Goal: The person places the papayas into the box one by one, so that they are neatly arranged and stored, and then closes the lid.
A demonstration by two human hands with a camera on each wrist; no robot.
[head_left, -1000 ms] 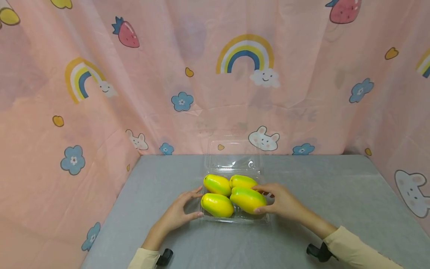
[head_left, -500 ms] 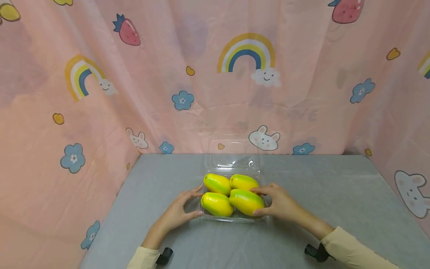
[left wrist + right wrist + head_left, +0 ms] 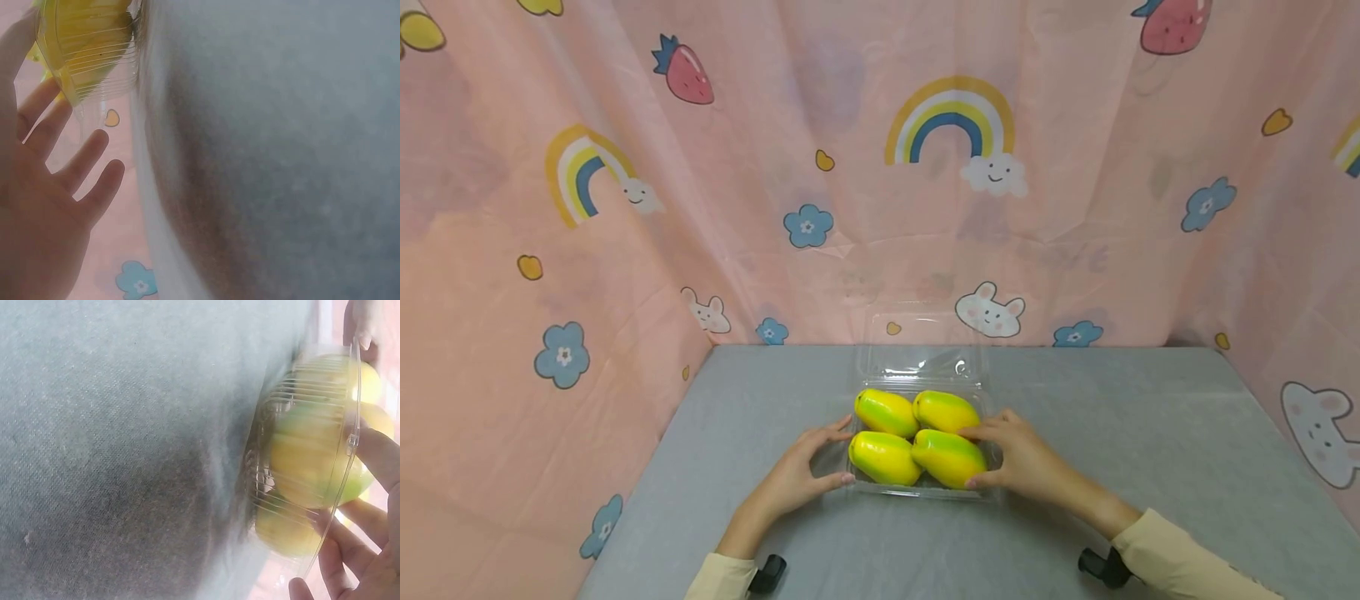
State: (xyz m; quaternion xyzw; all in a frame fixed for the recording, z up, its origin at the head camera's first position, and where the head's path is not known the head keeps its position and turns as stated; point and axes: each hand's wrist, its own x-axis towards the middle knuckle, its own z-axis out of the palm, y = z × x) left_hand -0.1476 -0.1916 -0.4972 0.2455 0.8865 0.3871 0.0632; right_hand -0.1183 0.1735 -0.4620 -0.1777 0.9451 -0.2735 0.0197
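Note:
In the head view, several glossy, oblong yellow-green fruits sit in two rows in a clear plastic clamshell box (image 3: 917, 493), its lid (image 3: 921, 362) raised at the back. My right hand (image 3: 1033, 462) pinches the front right fruit (image 3: 947, 460), thumb at its near end and index finger behind. The right wrist view shows those fingers reaching over the box's rim (image 3: 340, 494). My left hand (image 3: 793, 471) touches the box's left side, fingers spread and fairly straight. From the left wrist, ring and little fingers (image 3: 103, 184) stand off the ribbed wall (image 3: 106, 65).
The box stands on a grey cloth-covered table (image 3: 760, 383). A pink printed curtain (image 3: 737, 183) hangs behind and along both sides. Black wrist devices (image 3: 767, 573) show below both cream sleeves (image 3: 722, 577).
The right hand has brought the front right fruit down and slightly nearer and to the left, level beside the front left one. The left hand has stayed at the box's side.

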